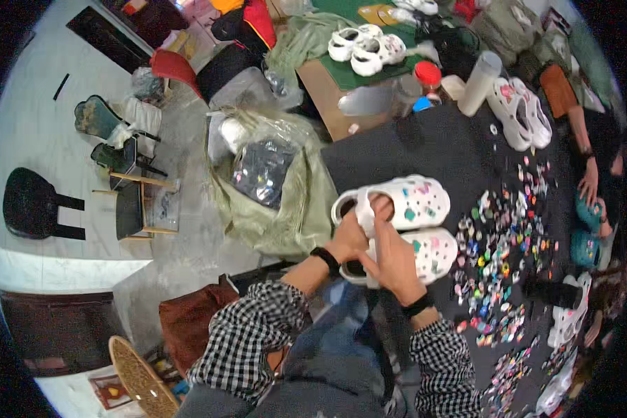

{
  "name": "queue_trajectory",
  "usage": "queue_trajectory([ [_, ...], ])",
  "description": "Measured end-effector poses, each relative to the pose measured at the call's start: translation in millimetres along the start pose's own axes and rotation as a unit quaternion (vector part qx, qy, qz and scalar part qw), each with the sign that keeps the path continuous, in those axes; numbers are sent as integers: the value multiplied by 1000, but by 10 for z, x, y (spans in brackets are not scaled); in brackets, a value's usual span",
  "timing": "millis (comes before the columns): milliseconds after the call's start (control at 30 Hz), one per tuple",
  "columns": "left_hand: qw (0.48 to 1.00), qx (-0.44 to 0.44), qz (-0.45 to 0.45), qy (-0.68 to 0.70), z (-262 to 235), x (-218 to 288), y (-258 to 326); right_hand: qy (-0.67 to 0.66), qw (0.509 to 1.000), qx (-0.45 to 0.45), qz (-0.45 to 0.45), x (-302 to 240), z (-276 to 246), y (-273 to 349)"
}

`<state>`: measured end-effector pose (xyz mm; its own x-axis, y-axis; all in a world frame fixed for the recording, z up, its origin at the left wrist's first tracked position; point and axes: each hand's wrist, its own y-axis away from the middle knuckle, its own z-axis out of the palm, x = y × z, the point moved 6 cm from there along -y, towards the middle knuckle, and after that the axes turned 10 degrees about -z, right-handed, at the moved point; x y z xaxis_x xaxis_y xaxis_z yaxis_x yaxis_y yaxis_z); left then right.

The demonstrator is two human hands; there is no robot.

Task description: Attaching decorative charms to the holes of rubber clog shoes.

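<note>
A pair of white clogs lies side by side at the near edge of the black-covered table, toes pointing right. Both the far clog (404, 189) and the near clog (442, 249) carry colourful charms on their toes. My left hand (348, 240) is closed around the heel strap side of the far clog. Reaching over the near clog, my right hand (395, 263) has its fingers bent at the far clog's foot opening, close to the left hand's fingertips. Whatever small thing may be between the fingers is hidden.
Many loose shoe charms (494, 261) spread over the table's right side. A large green sack (303, 202) stands at the table's left edge. Other white clogs (512, 118), a bottle (481, 82) and a red-lidded jar (428, 75) stand farther back. Another person's hand (589, 182) touches teal clogs (586, 230).
</note>
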<state>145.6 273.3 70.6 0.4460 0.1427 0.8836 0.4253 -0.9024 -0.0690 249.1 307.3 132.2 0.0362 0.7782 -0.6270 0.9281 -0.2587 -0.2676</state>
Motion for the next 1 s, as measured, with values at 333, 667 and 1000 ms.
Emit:
queue_trajectory([
  [333,989,25,-60,131,98,48,93,-70,985,140,72,415,126,164],
  [667,989,73,36,-123,-294,478,618,-117,976,131,125,639,237,249],
  [1000,814,376,-432,-94,-1489,-1408,3347,-112,980,149,64,615,240,356],
])
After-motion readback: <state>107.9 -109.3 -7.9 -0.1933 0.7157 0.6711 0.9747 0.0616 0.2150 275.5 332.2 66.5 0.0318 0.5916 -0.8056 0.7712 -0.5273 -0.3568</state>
